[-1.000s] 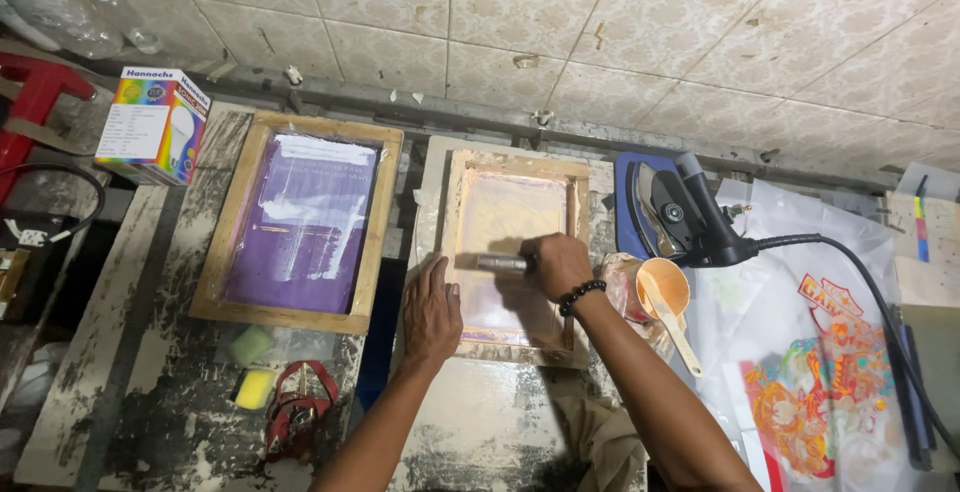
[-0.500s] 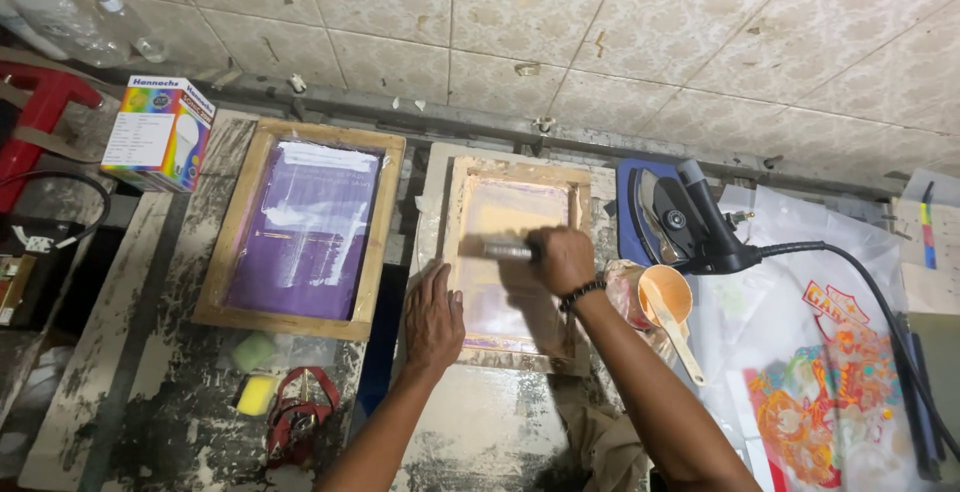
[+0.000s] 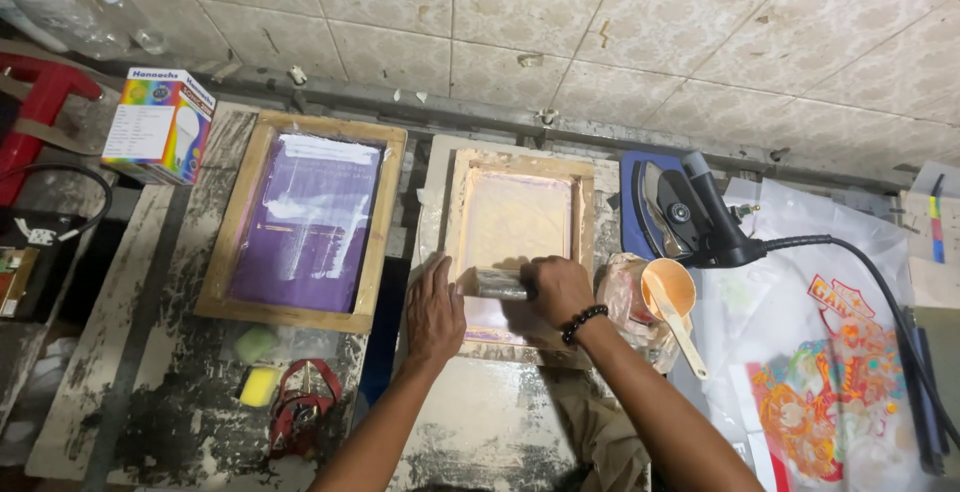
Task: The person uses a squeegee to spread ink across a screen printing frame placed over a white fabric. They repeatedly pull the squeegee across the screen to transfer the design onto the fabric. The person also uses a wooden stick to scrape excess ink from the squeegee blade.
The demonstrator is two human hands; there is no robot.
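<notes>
Small wooden-framed printing screen point(image 3: 518, 252), pale cream mesh, lying flat on a worn board; squeegee point(image 3: 497, 284) with a metallic bar set crosswise on the mesh near the frame's near edge, standing on its blade

Both bare forearms reach up from the lower edge of the view, converging toward the middle. The left hand point(image 3: 434, 310) lies palm down, fingers together and stretched forward, thumb out to the right, wrist straight. The right hand point(image 3: 556, 288) is curled into a closed grip, knuckles up, fingers wrapped tight and thumb tucked toward the left. A black beaded bracelet point(image 3: 583, 323) circles the right wrist. The two hands sit just beside each other.
</notes>
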